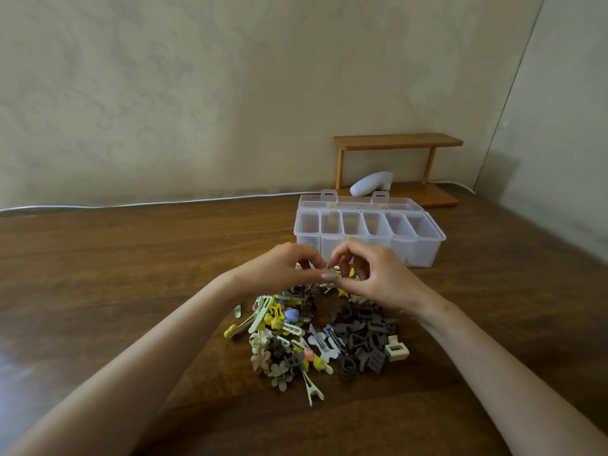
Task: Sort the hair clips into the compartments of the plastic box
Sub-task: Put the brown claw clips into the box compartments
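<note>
Left hand [283,268] and right hand [371,274] meet above the clip pile [329,334], fingertips pinching together on what appears a small clip. Plastic box [368,238] stands open beyond, far right.

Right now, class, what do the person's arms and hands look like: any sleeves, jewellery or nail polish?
Both forearms are bare to the frame's edge, with no sleeves. The left hand and right hand show no rings, watch or bracelets. One fingernail looks pale and glossy, perhaps polished; it is too small to tell.

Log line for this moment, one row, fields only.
hands: left hand and right hand pinch one small clip | over: clip pile | plastic box: open, compartments look empty
</note>
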`<state>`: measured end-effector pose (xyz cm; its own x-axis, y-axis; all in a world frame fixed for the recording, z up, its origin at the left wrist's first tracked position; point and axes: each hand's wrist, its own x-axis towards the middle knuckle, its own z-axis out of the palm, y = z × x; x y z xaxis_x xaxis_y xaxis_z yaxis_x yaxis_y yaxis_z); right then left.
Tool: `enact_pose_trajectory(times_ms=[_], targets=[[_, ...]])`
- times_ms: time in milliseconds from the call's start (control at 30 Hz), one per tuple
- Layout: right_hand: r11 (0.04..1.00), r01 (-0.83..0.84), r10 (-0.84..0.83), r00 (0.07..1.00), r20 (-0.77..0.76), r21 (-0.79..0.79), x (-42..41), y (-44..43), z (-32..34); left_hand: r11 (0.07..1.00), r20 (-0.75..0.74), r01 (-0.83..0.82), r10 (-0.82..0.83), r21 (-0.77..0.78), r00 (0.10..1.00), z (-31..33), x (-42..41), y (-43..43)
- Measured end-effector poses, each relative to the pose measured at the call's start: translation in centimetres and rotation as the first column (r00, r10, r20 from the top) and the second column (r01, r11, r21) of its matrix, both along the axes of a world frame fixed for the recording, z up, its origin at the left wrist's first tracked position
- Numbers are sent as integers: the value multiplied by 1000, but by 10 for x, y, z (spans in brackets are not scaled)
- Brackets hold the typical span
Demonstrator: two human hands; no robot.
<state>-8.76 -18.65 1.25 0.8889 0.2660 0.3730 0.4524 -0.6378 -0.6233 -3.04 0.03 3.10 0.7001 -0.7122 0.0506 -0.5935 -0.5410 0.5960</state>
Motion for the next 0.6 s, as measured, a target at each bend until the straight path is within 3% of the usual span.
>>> enact_pose_trajectory(times_ms=[167,300,400,600], targets=[[997,60,-63,996,70,49,2,-1,-3,968,5,-149,153,-202,988,4,6,2],[991,126,-129,988,85,34,6,-6,-7,810,94,-358,447,-464,889,7,25,1],[990,143,-143,984,106,10,6,-7,-8,758,114,-436,549,-485,828,5,44,-7],[986,164,-162,980,114,-13,5,-7,-6,780,147,-500,583,-376,799,-2,70,-21]])
